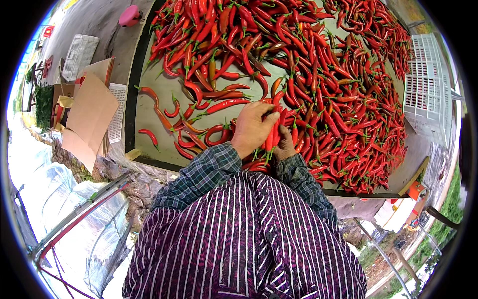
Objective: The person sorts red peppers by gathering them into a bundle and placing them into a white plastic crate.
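Observation:
Both my hands meet at the near edge of a table (164,127) heaped with red chili peppers (343,109). My left hand (253,125) comes in from the left with its fingers curled over some peppers. Facing it, my right hand (286,144) is closed round the other side of the same small bunch of chili peppers (271,139). Several of these point toward me, side by side between the hands. The right fingertips are partly hidden by the bunch. Scattered single peppers (148,138) lie left of my hands; the thickest pile spreads to the right and far side.
A white plastic crate (427,87) stands at the table's right edge. Cardboard (92,112) and a white crate (79,55) are off to the left, with a pink stool-like object (130,16) farther back. Metal poles (82,214) and clear plastic sheeting (94,244) lie at the lower left.

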A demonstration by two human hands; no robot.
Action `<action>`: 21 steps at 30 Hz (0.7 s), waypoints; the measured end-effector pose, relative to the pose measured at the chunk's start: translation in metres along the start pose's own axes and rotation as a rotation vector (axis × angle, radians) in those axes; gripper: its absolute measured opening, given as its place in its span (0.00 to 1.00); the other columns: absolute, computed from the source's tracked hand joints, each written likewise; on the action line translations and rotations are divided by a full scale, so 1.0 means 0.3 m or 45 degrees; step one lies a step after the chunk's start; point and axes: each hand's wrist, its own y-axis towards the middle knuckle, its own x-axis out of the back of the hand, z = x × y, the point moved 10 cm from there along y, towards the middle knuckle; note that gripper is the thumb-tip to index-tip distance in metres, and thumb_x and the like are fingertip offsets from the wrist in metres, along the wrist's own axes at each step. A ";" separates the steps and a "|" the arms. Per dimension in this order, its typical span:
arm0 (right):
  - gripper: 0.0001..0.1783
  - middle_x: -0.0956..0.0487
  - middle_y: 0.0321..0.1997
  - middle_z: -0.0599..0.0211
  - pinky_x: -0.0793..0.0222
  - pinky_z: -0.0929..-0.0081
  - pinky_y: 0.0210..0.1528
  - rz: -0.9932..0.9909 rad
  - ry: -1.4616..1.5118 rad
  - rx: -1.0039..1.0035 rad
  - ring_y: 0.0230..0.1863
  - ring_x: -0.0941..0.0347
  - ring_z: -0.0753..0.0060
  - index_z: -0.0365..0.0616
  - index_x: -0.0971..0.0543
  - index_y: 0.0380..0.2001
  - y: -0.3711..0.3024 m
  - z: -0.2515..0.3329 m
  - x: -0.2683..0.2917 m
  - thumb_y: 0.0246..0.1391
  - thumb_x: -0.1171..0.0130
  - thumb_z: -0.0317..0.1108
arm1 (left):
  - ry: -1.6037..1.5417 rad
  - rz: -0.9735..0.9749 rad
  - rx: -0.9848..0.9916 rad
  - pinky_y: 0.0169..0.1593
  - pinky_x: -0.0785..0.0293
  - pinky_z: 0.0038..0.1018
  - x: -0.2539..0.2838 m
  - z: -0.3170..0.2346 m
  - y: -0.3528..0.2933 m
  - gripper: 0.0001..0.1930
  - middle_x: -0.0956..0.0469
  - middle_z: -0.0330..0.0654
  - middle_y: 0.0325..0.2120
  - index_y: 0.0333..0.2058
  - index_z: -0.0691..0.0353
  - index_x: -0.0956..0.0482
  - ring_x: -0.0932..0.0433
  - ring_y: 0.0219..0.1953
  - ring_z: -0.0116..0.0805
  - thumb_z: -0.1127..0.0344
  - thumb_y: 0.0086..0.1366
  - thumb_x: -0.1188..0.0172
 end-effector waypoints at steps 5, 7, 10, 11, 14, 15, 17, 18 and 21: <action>0.29 0.27 0.51 0.59 0.36 0.58 0.58 0.062 0.119 -0.077 0.53 0.31 0.60 0.42 0.32 0.52 0.005 -0.014 0.019 0.46 0.36 0.34 | 0.316 0.012 -0.147 0.43 0.36 0.38 -0.051 -0.038 0.001 0.12 0.29 0.45 0.27 0.35 0.63 0.22 0.31 0.36 0.45 0.63 0.53 0.39; 0.31 0.27 0.51 0.58 0.36 0.57 0.58 0.044 0.131 -0.070 0.53 0.31 0.60 0.41 0.33 0.53 0.003 -0.010 0.028 0.45 0.35 0.35 | 0.339 -0.100 -0.246 0.40 0.34 0.35 -0.025 -0.083 0.004 0.13 0.29 0.46 0.29 0.36 0.65 0.22 0.30 0.34 0.43 0.64 0.54 0.39; 0.32 0.27 0.52 0.57 0.35 0.56 0.57 0.048 0.161 -0.115 0.53 0.31 0.58 0.40 0.33 0.53 0.001 -0.027 0.003 0.44 0.34 0.36 | 0.170 -0.189 -0.194 0.38 0.33 0.34 0.017 -0.063 0.007 0.11 0.30 0.46 0.28 0.37 0.65 0.24 0.30 0.33 0.43 0.67 0.55 0.41; 0.32 0.27 0.52 0.57 0.35 0.56 0.57 0.055 0.170 -0.140 0.53 0.30 0.58 0.40 0.33 0.53 0.001 -0.034 -0.014 0.44 0.34 0.36 | 0.079 -0.207 -0.143 0.37 0.34 0.34 0.036 -0.034 0.005 0.11 0.30 0.46 0.27 0.37 0.64 0.24 0.31 0.33 0.44 0.68 0.56 0.41; 0.28 0.28 0.54 0.56 0.35 0.51 0.57 0.228 0.290 -0.185 0.55 0.32 0.56 0.39 0.32 0.52 0.003 -0.034 -0.035 0.48 0.37 0.37 | -0.059 -0.248 -0.101 0.35 0.33 0.31 0.088 0.034 -0.013 0.07 0.30 0.47 0.28 0.35 0.66 0.26 0.30 0.31 0.43 0.72 0.58 0.45; 0.29 0.29 0.54 0.56 0.37 0.54 0.59 0.273 0.223 -0.189 0.57 0.34 0.57 0.40 0.32 0.52 -0.001 -0.027 -0.036 0.48 0.37 0.38 | -0.067 -0.253 -0.065 0.35 0.33 0.31 0.098 0.058 -0.021 0.05 0.30 0.47 0.28 0.34 0.67 0.27 0.30 0.31 0.43 0.73 0.59 0.46; 0.28 0.30 0.55 0.57 0.38 0.58 0.60 0.293 0.271 -0.216 0.57 0.35 0.59 0.41 0.33 0.53 0.001 -0.035 -0.015 0.50 0.39 0.39 | -0.070 -0.274 0.011 0.35 0.33 0.30 0.135 0.095 -0.043 0.03 0.30 0.47 0.28 0.32 0.67 0.28 0.30 0.30 0.42 0.74 0.59 0.48; 0.28 0.30 0.55 0.58 0.38 0.59 0.60 0.302 0.294 -0.232 0.58 0.35 0.60 0.42 0.34 0.54 -0.004 -0.038 -0.003 0.51 0.40 0.39 | -0.069 -0.280 0.039 0.34 0.34 0.30 0.152 0.113 -0.055 0.03 0.30 0.47 0.28 0.32 0.67 0.28 0.31 0.30 0.42 0.74 0.60 0.48; 0.28 0.31 0.56 0.61 0.40 0.61 0.61 0.090 -0.169 0.019 0.58 0.35 0.63 0.41 0.35 0.54 -0.022 -0.004 0.072 0.53 0.42 0.40 | -0.008 -0.351 0.060 0.33 0.34 0.31 0.222 0.164 -0.098 0.04 0.31 0.48 0.25 0.30 0.68 0.29 0.32 0.26 0.43 0.72 0.61 0.49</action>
